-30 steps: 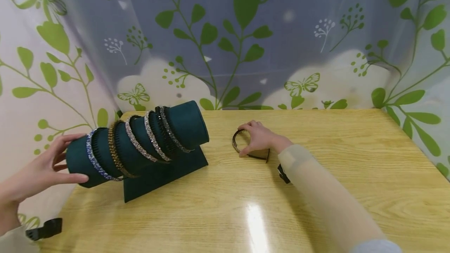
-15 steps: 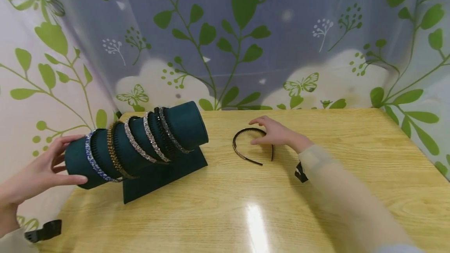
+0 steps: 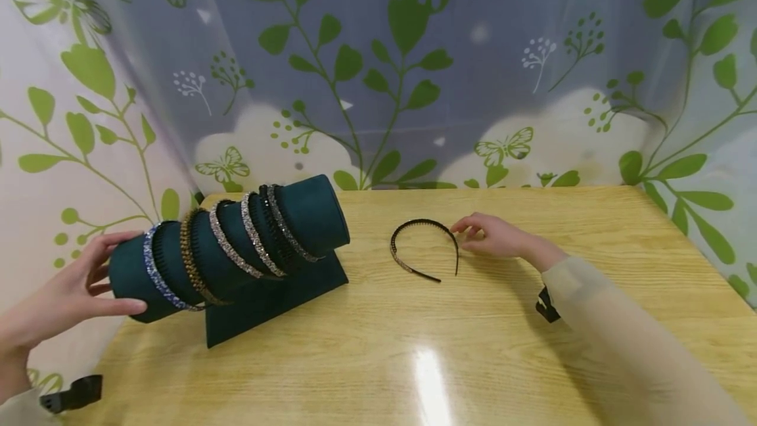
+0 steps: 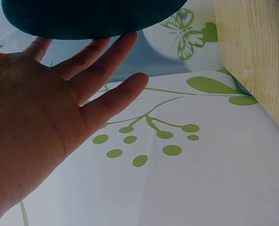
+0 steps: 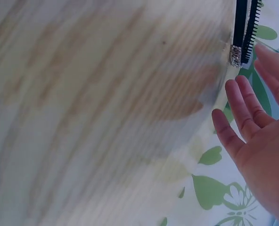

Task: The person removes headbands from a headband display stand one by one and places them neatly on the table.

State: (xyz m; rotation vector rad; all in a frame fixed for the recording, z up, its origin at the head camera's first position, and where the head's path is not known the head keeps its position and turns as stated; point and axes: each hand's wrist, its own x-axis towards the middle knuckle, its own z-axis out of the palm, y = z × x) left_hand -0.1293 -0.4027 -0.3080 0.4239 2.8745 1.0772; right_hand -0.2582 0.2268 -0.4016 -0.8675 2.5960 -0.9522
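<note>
A dark green padded roll stand [image 3: 236,238] bears several glittery headbands, among them a blue one [image 3: 155,268], a bronze one [image 3: 188,248] and silvery ones. My left hand [image 3: 77,288] holds the roll's left end, thumb on the near side and fingers on the far side. In the left wrist view those fingers [image 4: 94,63] touch the roll's end [image 4: 92,23]. A thin dark toothed headband [image 3: 408,269] lies on the table right of the stand. Beside its right arm is my right hand [image 3: 493,235], fingers loosely bent; whether the fingertips touch the band is unclear.
The light wooden table [image 3: 579,229] ends at the back against a curtain [image 3: 355,84] printed with green leaves and butterflies. The stand's flat base [image 3: 278,298] rests near the table's left edge. A black wrist strap [image 3: 547,306] shows at my right sleeve.
My right hand has let go of the dark headband and drawn away to the right. The band has gone from partly raised to lying on the table. My left hand stays put.
</note>
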